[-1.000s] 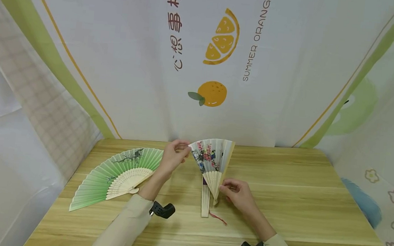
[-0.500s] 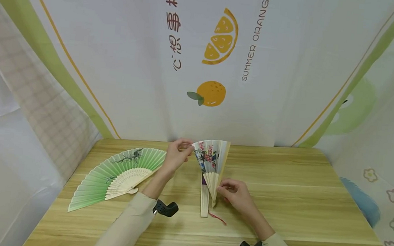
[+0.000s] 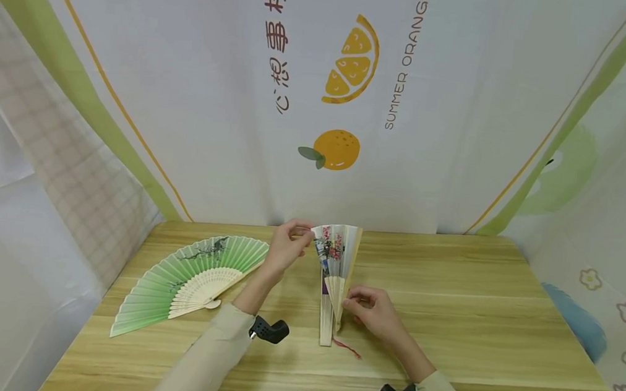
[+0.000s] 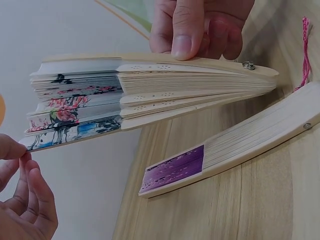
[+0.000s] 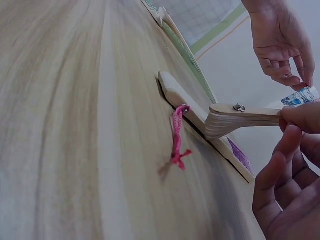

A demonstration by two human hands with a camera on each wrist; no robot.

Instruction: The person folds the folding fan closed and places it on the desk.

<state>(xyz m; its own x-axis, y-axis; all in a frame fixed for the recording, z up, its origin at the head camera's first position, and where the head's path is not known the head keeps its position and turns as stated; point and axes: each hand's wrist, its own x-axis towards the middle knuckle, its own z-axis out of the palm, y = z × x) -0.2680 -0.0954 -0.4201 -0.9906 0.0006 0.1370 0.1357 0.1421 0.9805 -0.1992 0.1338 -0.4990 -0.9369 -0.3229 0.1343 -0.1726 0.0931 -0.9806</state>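
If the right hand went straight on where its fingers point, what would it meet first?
The flower-printed fan, which the right hand pinches; beyond it, probably the left hand, though depth is unclear.

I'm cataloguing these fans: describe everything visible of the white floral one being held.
The white floral fan has pale, wood-like ribs, some with cutouts, joined at a metal pivot, and a pleated leaf printed with pink, blue and black. It is partly folded and held over the table. The left hand pinches a leaf corner; the right hand holds the opposite outer rib. In the head view, leaf end up, it partly covers the purple fan; contact is unclear.
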